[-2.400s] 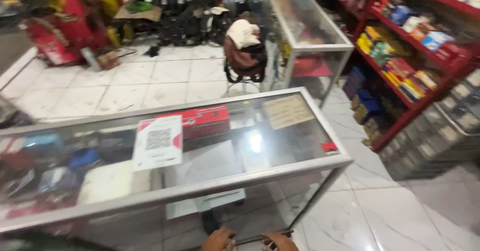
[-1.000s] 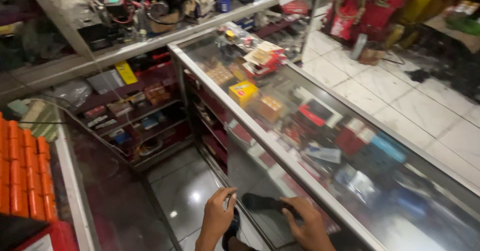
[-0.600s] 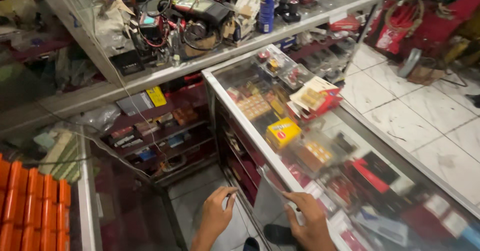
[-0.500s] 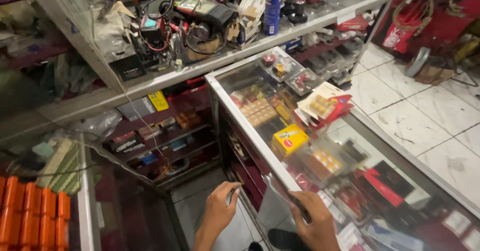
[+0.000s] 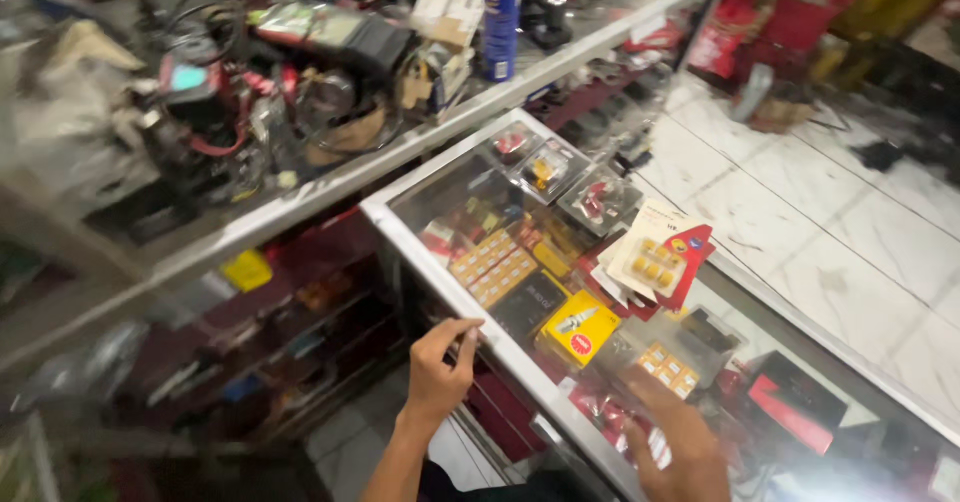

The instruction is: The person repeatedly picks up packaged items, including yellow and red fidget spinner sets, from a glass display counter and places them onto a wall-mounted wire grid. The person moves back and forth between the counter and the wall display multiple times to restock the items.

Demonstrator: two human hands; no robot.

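Left hand (image 5: 440, 367) at the near edge of the glass display case (image 5: 480, 337), fingers curled over the metal frame, thumb apart from them – gripping the rim itself, nothing else in the palm. Right hand (image 5: 672, 440) further along the same edge, seemingly inside or just behind the glass, fingers spread fairly wide and pointing down toward the stock; motion blur, so I cannot tell whether it touches any package. As far as the frame shows, the work stands early: both hands are at the case, no item is lifted out, and all the stock lies in place under the glass. Just beyond the right hand, between the two hands, lies a yellow box (image 5: 580, 327) with a small picture of a part and a red round mark. Past it, a white-and-red card (image 5: 660, 257) with rows of small yellow pieces. Ahead of the left hand, orange flat packs (image 5: 495, 267) in a row, and beyond those clear blister packs (image 5: 545, 167) holding small red and yellow parts. Far ahead of both hands, a second tabletop (image 5: 300, 212) carries tangled cables, dark engine parts and a tall blue spray can (image 5: 502, 17) – upright. Red cartons on low shelves (image 5: 300, 312) left of the left hand.
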